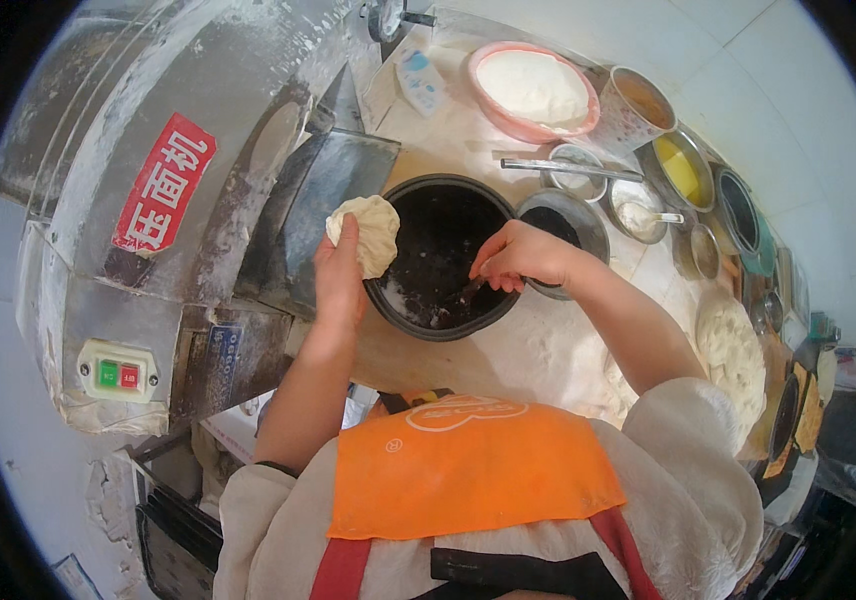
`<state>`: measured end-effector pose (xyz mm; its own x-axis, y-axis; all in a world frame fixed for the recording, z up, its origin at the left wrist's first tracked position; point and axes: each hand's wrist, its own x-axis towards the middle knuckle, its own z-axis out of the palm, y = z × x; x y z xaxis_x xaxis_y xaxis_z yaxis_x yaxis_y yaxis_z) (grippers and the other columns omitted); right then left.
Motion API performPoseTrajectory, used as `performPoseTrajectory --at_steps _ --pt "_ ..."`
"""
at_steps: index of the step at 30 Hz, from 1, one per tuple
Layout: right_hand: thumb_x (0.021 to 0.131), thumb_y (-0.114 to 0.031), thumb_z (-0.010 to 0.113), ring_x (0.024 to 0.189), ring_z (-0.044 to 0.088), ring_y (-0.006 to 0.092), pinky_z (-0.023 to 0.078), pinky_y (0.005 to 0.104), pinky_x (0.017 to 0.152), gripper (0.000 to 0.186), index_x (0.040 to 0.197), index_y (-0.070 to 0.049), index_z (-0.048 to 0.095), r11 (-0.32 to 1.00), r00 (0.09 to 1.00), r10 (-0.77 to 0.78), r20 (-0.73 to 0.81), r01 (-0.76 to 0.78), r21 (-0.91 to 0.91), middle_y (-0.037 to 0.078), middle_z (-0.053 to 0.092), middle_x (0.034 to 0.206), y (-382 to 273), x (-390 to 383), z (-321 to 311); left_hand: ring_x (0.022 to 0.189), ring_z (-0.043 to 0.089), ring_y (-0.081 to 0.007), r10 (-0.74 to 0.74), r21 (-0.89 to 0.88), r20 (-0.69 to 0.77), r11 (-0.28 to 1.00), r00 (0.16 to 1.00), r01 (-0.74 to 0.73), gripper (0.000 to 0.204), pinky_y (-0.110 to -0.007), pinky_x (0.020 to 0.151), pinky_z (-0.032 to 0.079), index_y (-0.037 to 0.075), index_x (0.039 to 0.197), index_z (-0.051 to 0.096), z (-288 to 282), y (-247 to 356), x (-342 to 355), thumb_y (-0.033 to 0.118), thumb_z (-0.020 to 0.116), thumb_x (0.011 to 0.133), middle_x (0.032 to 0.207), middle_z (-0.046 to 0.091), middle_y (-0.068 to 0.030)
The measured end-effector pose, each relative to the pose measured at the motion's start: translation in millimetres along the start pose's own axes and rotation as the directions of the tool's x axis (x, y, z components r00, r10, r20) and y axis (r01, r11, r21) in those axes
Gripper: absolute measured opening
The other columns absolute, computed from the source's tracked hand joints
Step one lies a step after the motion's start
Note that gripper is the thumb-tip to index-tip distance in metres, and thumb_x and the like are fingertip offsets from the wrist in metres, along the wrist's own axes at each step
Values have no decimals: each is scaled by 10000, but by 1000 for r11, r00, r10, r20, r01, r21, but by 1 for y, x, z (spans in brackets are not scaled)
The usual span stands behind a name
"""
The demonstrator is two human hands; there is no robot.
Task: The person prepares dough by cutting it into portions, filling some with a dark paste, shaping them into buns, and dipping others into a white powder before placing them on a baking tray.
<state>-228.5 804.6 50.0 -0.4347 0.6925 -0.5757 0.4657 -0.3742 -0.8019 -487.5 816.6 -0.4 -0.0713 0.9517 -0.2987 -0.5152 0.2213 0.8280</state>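
My left hand (pixel 340 275) holds up a pale, flattened round of dough (pixel 374 236) with a wrinkled surface, at the left rim of a deep black pot (pixel 440 335). My right hand (pixel 526 256) is over the right side of that pot, its fingers pinched together and pointing down. They grip a small dark utensil (pixel 472 288) whose lower end dips toward the contents; its kind I cannot make out. White residue clings to the pot's inside near the bottom left. Beside the pot, partly behind my right wrist, a metal bowl (pixel 596 232) holds something dark.
A dough machine (pixel 218 130) with green and red buttons fills the left. Along the back stand a pink basin (pixel 478 100) of white dough or flour, a patterned bucket (pixel 638 105) and a bowl with yellow contents (pixel 681 170). Flattened dough (pixel 731 350) lies at the right.
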Motion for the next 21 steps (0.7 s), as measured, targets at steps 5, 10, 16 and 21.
performPoseTrajectory --at_steps 5,10,16,21 --pt "798 -79 632 535 589 136 455 245 473 224 944 78 699 944 992 -28 -120 66 323 95 636 667 2 -21 -7 1036 639 -197 19 100 151 994 988 -34 355 -327 877 509 8 1237 556 -1 5 -3 223 596 958 1173 643 -91" --pt "846 -64 622 583 597 119 467 236 510 183 983 24 705 850 843 -157 -515 381 364 77 653 729 -2 -45 16 1118 597 -220 -213 -9 146 976 966 217 383 -364 933 489 7 1255 529 7 -3 -17 282 529 989 1224 609 -94" --pt "777 27 631 641 586 284 490 336 577 215 983 -6 680 406 288 -905 -312 370 -836 135 571 696 12 -32 78 1199 542 -255 -361 -229 367 858 857 459 451 -414 1023 451 51 1314 475 27 -19 -29 386 365 1033 1308 543 -95" --pt "783 16 621 586 573 249 468 328 535 190 964 20 682 530 222 -848 -481 376 -760 124 573 685 3 -52 65 1224 530 -254 -423 -168 325 854 846 492 454 -417 1021 454 76 1335 464 32 -17 -35 392 327 1039 1316 542 -93"
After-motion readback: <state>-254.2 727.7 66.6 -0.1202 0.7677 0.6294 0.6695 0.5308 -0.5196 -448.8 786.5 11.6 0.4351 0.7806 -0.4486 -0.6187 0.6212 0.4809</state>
